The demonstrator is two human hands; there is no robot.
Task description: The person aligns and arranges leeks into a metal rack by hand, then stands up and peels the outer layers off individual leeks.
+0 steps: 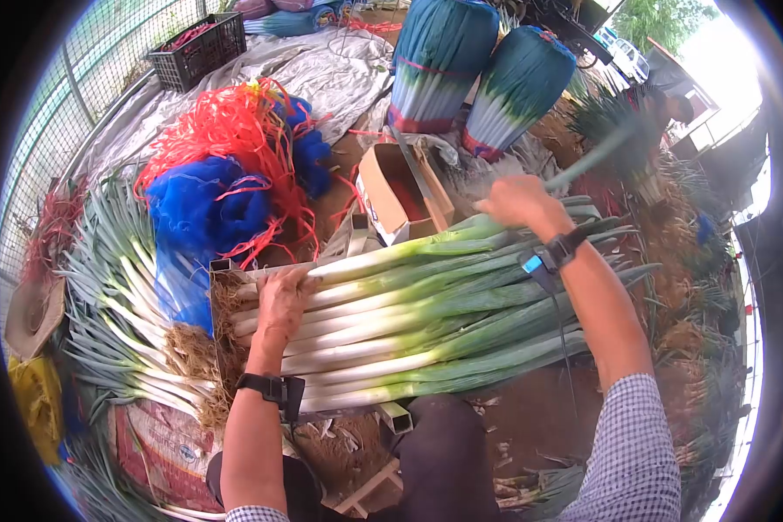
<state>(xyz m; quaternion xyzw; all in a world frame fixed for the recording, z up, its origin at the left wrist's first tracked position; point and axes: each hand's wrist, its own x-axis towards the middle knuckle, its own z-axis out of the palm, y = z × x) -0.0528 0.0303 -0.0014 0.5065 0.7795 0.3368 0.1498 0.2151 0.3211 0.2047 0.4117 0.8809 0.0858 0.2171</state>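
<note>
A row of leeks (383, 317) lies crosswise in front of me, white root ends to the left and green leaves to the right. Near the roots, my left hand (280, 306) is closed over the white shank of a leek at the far side of the row. My right hand (524, 206) is closed above the leaf end, gripping a green leek leaf (596, 163) that sticks out to the upper right, smeared by motion. The brown roots (226, 304) sit against a metal frame, whose square tube end (397, 419) shows below the row.
More leeks (139, 296) are heaped at left beside blue netting (208, 204) and red plastic ties (221, 130). Beyond the row stands a cardboard box (387, 191). Two wrapped leek bundles (443, 65) stand farther back, with a black crate (198, 50) at back left.
</note>
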